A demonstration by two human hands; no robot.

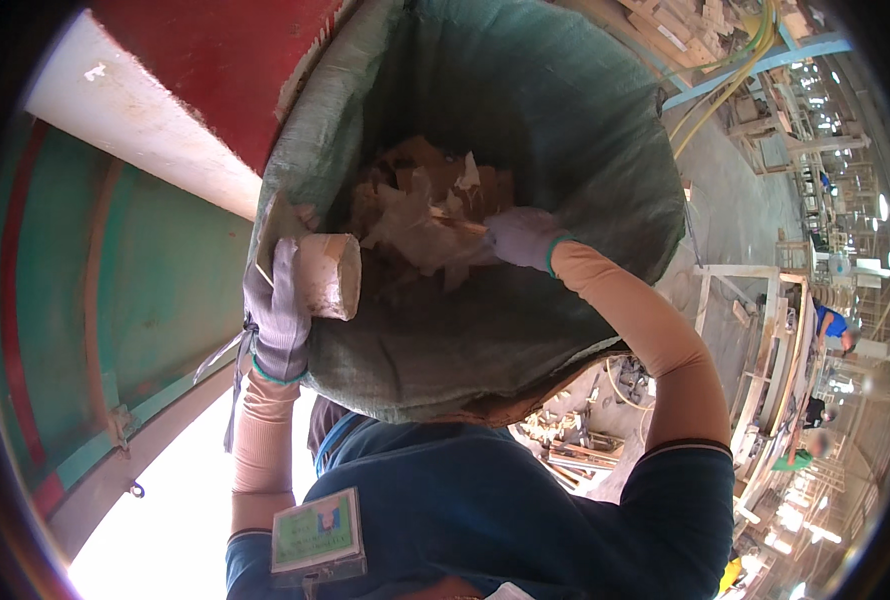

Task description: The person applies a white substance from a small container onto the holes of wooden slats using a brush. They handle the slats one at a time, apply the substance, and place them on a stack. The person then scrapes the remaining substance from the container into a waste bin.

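Note:
A large dark green woven sack [505, 330] gapes in front of me, with crumpled paper and cardboard scraps [420, 215] inside it. My left hand [283, 305], in a grey knit glove, is closed at the sack's left rim around a whitish, dusty cylinder [330, 275], perhaps a cup or a short tube. Deep in the sack's mouth, my right hand [525, 238], in a pale glove, has its fingers closed at the edge of the scraps. A light sliver meets its fingertips, but what they grip is hard to make out.
A red and white painted beam [185, 130] and green metal panels [165, 290] stand close on the left. Wood scraps [575, 440] lie on the floor below right. Wooden frames [765, 340], yellow hoses [730, 85] and several people [833, 325] are farther right.

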